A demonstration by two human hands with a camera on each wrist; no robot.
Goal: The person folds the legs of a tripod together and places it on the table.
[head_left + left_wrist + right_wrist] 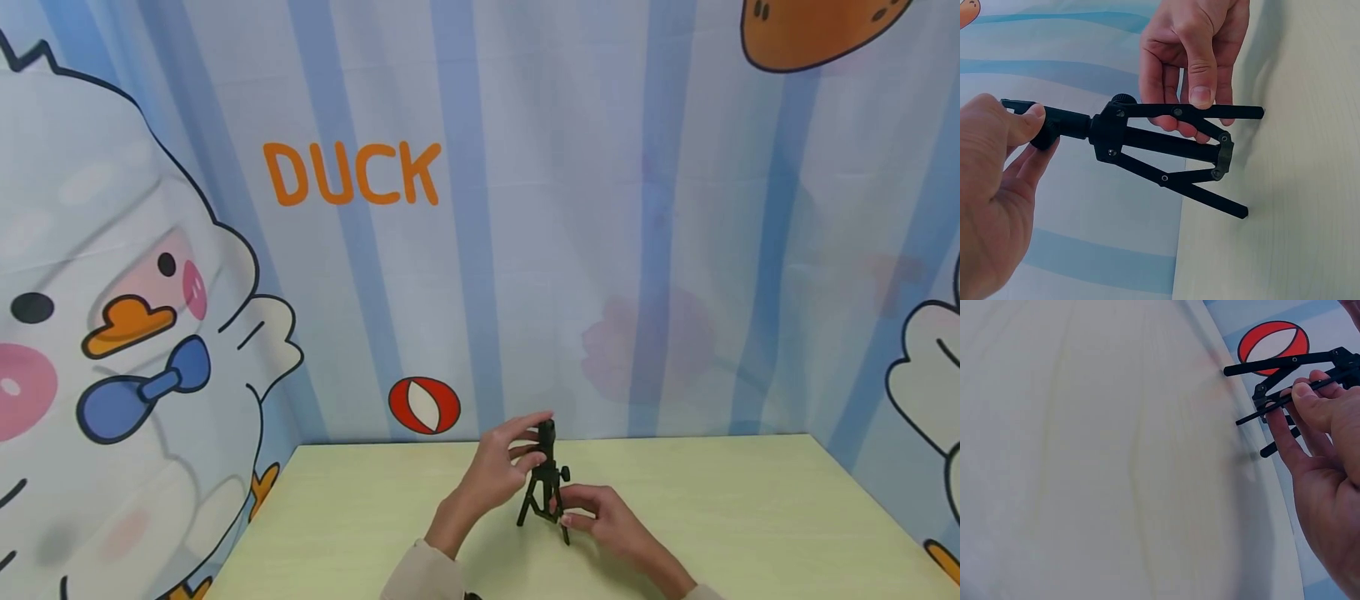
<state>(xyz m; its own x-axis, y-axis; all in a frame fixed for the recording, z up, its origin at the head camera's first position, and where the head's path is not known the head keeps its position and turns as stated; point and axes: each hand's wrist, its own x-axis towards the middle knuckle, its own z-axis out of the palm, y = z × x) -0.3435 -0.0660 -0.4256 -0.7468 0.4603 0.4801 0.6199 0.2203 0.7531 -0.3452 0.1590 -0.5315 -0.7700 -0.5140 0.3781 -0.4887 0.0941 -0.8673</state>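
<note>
A small black tripod (547, 479) stands roughly upright over the table, its legs partly spread and joined by hinged braces to a central column. My left hand (498, 462) grips its head from the left, thumb and fingers on either side of the top, as the left wrist view also shows. Low on the right, my right hand (603, 512) pinches one leg between thumb and fingers. In the right wrist view the right hand (1322, 450) holds that leg, with the other legs beyond it. Whether every foot touches the table cannot be told.
The pale yellow table (360, 517) extends to both sides of the tripod. Behind it hangs a blue-striped curtain (562, 208) with a printed duck (135, 250), orange letters and a red-and-white ball (424, 406).
</note>
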